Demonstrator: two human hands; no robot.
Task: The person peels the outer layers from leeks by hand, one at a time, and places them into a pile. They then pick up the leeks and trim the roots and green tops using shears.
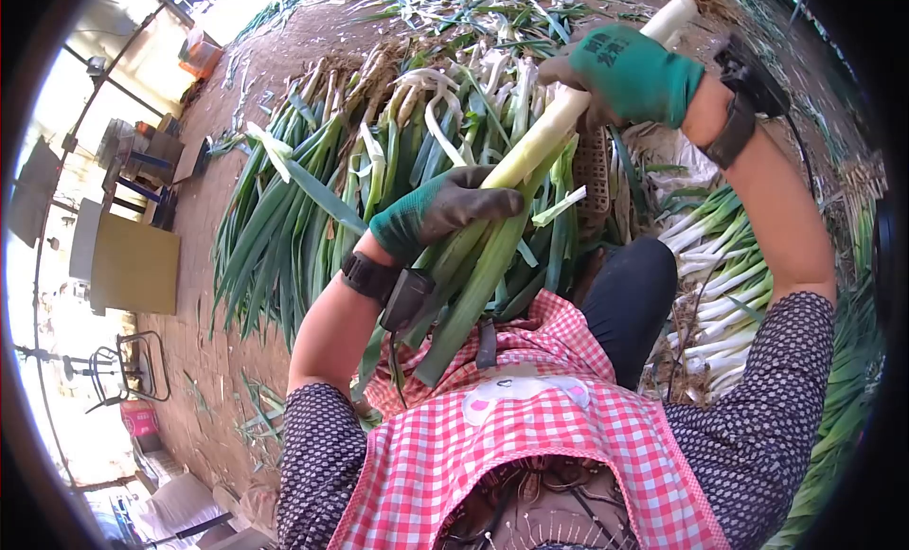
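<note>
A thick leek (540,145) slants across the middle of the head view, its white root end up at the right and its green leaves trailing down toward my lap. My left hand (453,207), in a green glove with a dark palm, is closed around it where the leaves begin. Higher up, my right hand (632,75) in a matching glove has its fingers wrapped around the pale shaft. A loose strip of leaf (561,207) sticks out beside the stalk. Right behind lies a large heap of untrimmed leeks (312,195) with soil on their roots.
Clean white-stemmed leeks (724,309) lie in a row at my right. A tan plastic crate (594,176) stands just past my knee (630,285). Leaf scraps (473,10) litter the ground ahead. At far left are a yellowish cabinet (137,271) and a metal chair frame (144,365).
</note>
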